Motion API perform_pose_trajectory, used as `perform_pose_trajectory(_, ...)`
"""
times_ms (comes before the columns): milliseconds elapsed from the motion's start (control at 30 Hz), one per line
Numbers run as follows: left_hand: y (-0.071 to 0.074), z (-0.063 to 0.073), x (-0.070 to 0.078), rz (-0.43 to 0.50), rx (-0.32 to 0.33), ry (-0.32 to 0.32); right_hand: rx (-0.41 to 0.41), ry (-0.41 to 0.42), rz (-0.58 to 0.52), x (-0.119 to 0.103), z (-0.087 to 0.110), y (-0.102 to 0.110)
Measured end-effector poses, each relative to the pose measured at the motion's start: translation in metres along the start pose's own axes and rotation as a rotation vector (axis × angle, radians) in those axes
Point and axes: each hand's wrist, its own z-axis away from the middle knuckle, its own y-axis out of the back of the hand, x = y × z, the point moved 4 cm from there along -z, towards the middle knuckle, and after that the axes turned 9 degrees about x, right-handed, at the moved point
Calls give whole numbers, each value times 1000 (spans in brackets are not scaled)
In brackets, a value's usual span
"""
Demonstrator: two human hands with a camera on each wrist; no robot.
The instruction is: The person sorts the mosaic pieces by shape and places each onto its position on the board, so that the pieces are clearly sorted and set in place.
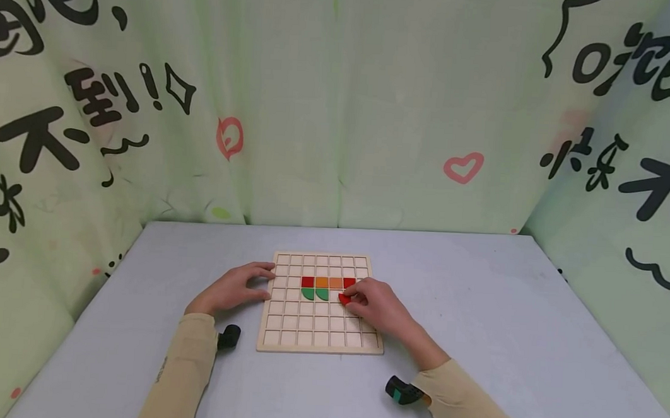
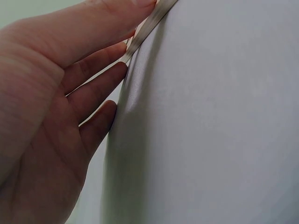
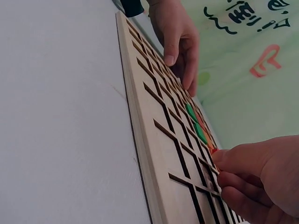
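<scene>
A wooden grid board (image 1: 320, 351) lies flat on the table. In one row sit a red square (image 1: 307, 282), two orange squares (image 1: 328, 283) and another red square (image 1: 349, 282). Two green quarter-circle pieces (image 1: 315, 294) lie in the row below. My right hand (image 1: 380, 305) pinches a red rounded piece (image 1: 344, 300) between thumb and fingers, over that lower row to the right of the green ones; its full outline is partly covered. My left hand (image 1: 240, 287) rests against the board's left edge, fingers extended and thumb apart. In the left wrist view, the fingertips (image 2: 120, 70) touch the board's side.
The white table (image 1: 466, 317) spreads around the board. Pale green curtains (image 1: 397, 111) with black writing and red hearts hang behind and on both sides. A black wrist camera (image 1: 228, 337) is on the left wrist, another black camera (image 1: 404, 390) on the right.
</scene>
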Motion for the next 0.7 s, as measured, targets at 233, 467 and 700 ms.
perform_pose_trajectory(233, -1, 0, 0, -7, 3, -6, 5, 47, 35, -5, -6, -9)
perform_pose_trajectory(467, 0, 0, 2, 3, 3, -5, 15, 36, 68, -8, -10, -11)
perform_pose_trajectory(700, 0, 1, 3, 8, 2, -11, 41, 5, 72, -6, -13, -13)
